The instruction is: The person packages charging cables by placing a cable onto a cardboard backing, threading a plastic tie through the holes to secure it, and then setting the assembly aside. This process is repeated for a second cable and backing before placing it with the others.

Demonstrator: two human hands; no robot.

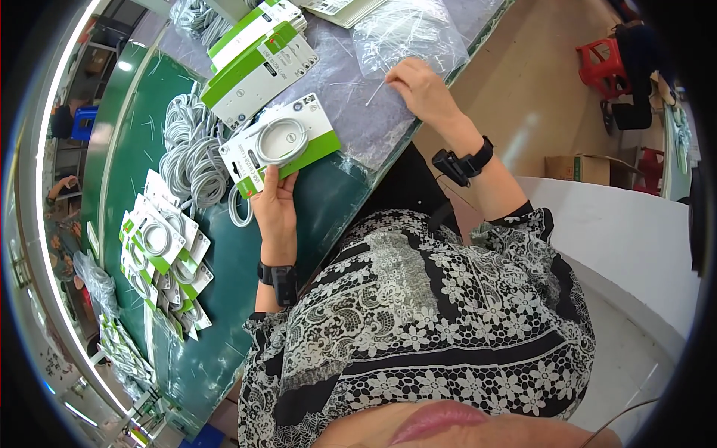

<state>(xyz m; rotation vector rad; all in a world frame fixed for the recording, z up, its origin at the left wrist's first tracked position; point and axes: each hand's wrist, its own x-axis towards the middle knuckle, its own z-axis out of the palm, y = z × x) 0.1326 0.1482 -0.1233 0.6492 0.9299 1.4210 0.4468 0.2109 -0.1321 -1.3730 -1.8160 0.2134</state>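
Note:
My left hand (276, 213) grips the lower edge of a white and green cardboard packaging card (323, 119), thumb on top. A coiled grey-white cable (261, 142) lies on the face of that card. At the table's right edge my right hand (423, 88) pinches a thin white tie (375, 93) between thumb and fingertips. Just behind it lies a clear plastic bag (407, 37) full of similar thin ties. Left of the held card, a heap of loose coiled cables (196, 160) rests on the green table (314, 209).
A stack of flat cards (254, 86) lies beyond the held card. Carded cables are piled (157, 239) at the left. More bundled cables (196, 22) sit at the far end. A red stool (601, 67) and a cardboard box (586, 168) stand on the floor at right.

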